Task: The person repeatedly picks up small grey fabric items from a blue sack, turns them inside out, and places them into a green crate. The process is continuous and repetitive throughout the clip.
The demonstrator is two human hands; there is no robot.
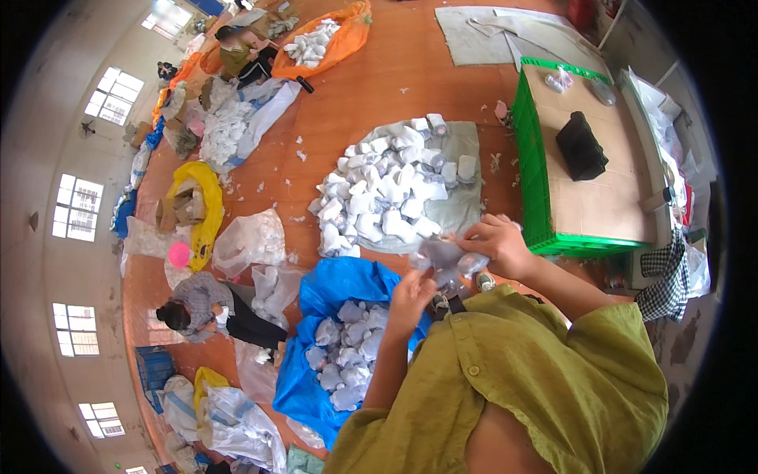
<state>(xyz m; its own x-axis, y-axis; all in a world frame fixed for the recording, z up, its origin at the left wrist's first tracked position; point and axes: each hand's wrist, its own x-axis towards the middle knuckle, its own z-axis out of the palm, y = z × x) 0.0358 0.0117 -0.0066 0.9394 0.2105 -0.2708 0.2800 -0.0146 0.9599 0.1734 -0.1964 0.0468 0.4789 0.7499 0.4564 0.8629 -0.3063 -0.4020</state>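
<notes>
The right hand pinches the right end of a clear bag holding pale grey-white pieces; its fingers close on the film. The left hand rises from below and grips the bag's lower left part, fingers curled round it. The bag hangs between the two hands, above the floor, its long axis running roughly left to right, tilted a little down toward the left hand. Which way its mouth faces cannot be told.

Just below and left of the hands a blue sack lies open on the orange floor, with more clear-wrapped grey packets inside. Beyond the hands, a heap of white packets sits on a grey cloth spread on the floor. To the right of the cloth stands a green crate, topped with a cardboard sheet; a black bundle rests near the sheet's middle.

At the floor's far edge an orange sack holds white packets. Along the left edge lie a yellow sack, clear bags and a white heap. A seated person bends over near the lower left; another sits at the far left.
</notes>
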